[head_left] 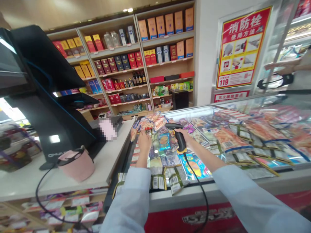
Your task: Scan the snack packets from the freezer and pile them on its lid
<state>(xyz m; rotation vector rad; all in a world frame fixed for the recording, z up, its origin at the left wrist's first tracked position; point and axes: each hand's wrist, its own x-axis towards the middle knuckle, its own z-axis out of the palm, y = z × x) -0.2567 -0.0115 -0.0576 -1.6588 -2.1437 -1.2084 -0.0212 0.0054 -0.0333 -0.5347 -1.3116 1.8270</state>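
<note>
My right hand point(185, 137) is closed round the grip of a black barcode scanner point(177, 135), whose head points left over the glass-topped freezer point(218, 191). A black cable point(200, 187) runs from the scanner down over the freezer's front edge. My left hand point(144, 141) rests on top of the glass with its fingers curled on a snack packet point(148, 125) from a small pile of bright packets lying there. Both arms wear pale blue sleeves.
A white counter point(114, 152) on the left carries a black till screen point(36, 94) and a pink cup-shaped thing point(77, 165). Shelves of boxed bottles point(136, 61) line the back wall. Another person's arm point(284, 66) shows at the far right.
</note>
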